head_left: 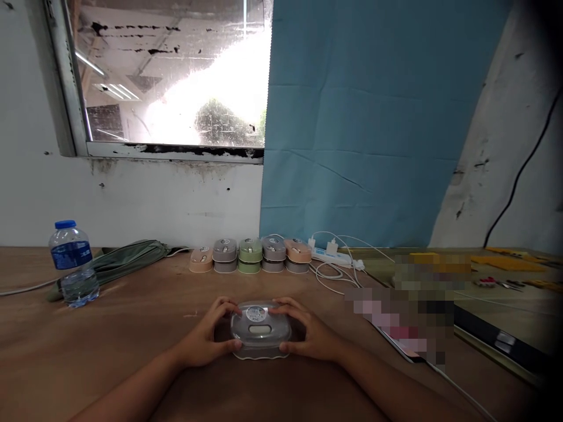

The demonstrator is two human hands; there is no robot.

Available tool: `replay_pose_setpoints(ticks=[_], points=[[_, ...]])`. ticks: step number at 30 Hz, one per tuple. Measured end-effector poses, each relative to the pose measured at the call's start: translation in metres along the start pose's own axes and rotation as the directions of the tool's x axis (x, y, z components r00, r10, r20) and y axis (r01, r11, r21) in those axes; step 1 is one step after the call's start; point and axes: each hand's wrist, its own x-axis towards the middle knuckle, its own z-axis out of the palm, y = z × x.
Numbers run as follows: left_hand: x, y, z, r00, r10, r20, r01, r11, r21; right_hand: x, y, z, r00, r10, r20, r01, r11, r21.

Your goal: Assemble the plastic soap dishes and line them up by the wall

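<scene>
Grey box [260, 338]: could slip if pressure is uneven.
Left hand [204, 336], right hand [315, 335]: fingers [226, 308] grasping its ends.

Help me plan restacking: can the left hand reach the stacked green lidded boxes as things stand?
Probably, with a forward stretch: nothing visible blocks the green boxes, though the left hand holds the clear-lidded grey box.

The left grip [206, 335] and right grip [317, 336] hold a grey box [260, 338] from both sides on the surface [149, 328]. Behind it, more boxes [273, 253] stand in a row beside a power strip [331, 257]. A bottle [74, 264] stands left, before a bag [132, 261]; cloth [360, 117] hangs beside the window [176, 88].
</scene>
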Motion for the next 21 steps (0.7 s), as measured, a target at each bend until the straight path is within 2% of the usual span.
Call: replay_pose_setpoints(ticks=[10, 14, 17, 21], points=[[0.0024, -0.002, -0.0015, 0.999, -0.021, 0.036, 0.023, 0.999, -0.049, -0.0005, -0.001, -0.0009, 1.0, 0.008, -0.008, -0.008, 1.0, -0.004], [0.0012, -0.0056, 0.0014, 0.993, -0.107, 0.048, 0.108, 0.994, -0.031, -0.0011, 0.0006, 0.0018, 0.999, 0.016, -0.049, -0.015, 1.0, 0.015], [0.0011, -0.0053, 0.003, 0.981, -0.187, 0.054, 0.192, 0.975, -0.11, -0.0014, 0.0024, 0.0027, 0.997, 0.025, -0.076, -0.02, 0.998, 0.066], [0.0025, -0.0015, 0.0029, 0.985, -0.159, 0.067, 0.17, 0.964, -0.205, -0.0008, 0.0035, 0.0004, 0.996, 0.023, -0.083, -0.013, 0.993, 0.116]])
